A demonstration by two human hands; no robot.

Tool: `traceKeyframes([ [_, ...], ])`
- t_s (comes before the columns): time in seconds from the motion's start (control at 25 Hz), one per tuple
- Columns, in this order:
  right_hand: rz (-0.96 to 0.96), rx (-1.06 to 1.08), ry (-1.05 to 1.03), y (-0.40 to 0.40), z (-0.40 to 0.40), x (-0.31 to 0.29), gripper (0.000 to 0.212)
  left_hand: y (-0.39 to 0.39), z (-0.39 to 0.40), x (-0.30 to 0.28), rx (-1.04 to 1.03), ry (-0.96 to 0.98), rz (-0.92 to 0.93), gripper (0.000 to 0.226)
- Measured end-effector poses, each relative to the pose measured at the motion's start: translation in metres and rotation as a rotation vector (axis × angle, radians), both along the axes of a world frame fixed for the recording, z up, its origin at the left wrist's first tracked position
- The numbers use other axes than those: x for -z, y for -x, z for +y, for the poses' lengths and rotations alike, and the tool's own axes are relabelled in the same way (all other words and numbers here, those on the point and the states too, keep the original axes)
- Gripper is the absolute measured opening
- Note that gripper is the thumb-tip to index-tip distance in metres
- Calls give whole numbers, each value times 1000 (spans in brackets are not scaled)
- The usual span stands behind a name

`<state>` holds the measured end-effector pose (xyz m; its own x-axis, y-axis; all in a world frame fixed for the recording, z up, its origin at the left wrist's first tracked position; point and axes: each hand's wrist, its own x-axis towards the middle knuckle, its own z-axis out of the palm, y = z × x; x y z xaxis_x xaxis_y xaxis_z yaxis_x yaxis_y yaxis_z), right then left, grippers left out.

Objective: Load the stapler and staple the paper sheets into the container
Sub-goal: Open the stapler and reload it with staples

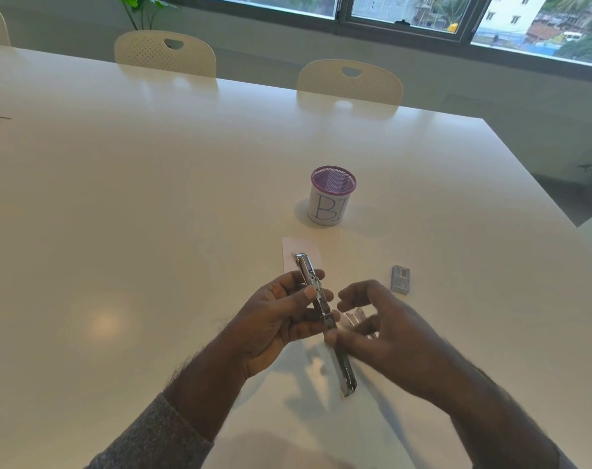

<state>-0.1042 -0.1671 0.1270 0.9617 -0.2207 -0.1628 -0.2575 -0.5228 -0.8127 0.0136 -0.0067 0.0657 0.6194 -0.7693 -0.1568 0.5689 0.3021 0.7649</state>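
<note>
Right now the slim chrome metal stapler (316, 296), swung open into one long strip, is held in the air above the glossy white table (152, 198), its long axis running from the far upper end down toward the person. The left hand (277, 319) grips its upper half, thumb across the front and fingers curled behind. The right hand (372, 326) pinches the stapler just below that grip, so both hands are on it and neither is nearer. From the stapler, the pale pink paper sheet (301, 252) lies flat just beyond its far tip, and the purple-rimmed mesh cup with a white label (331, 198) stands farther off along much the same line. The small grey staple box (401, 279) sits to the stapler's right, apart from it. Something clear and shiny (355, 316) shows behind the right fingers; I cannot tell what it is. Whether staples already lie in the channel is too small to make out.
</note>
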Motion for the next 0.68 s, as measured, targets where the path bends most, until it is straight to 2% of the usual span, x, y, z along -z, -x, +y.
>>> traceKeyframes([
  [0.08,124,-61,-89,8,3,2,44,-2,0,1,-40,-9,7,26],
  [0.16,135,-49,-68,14,5,5,40,-5,1,3,-68,-10,15,24],
  [0.32,-97,144,-90,15,1,7,26,-12,3,9,-95,-3,24,19],
  [0.48,-303,232,-246,9,-1,4,32,-13,2,13,-106,7,15,20],
  [0.56,-355,256,-346,4,-3,6,33,-12,2,12,-78,-5,-19,26],
  [0.68,-316,289,-508,-5,-2,11,25,-8,2,10,10,-40,-110,30],
])
